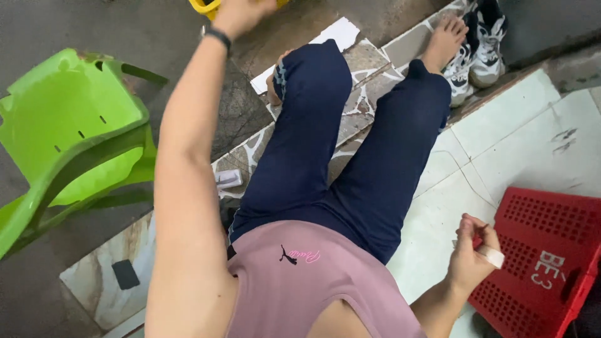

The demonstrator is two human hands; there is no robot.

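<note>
Left hand (pixel 241 14) stretched far forward, grip closed on yellow object (pixel 205 6); right hand (pixel 472 253) pinching small thin item beside red crate (pixel 551 250).

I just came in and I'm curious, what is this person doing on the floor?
A person sits on a tiled step. The left hand reaches far forward to a yellow thing at the picture's top edge. The right hand pinches something small and thin beside a red crate. A green chair lies tipped nearby.

Cut off by the top edge: left hand (pixel 241 12) and yellow object (pixel 205 6), grip unclear. Maybe something thin in right hand (pixel 474 253), too small to tell. Red crate (pixel 551 250) cropped at right.
</note>
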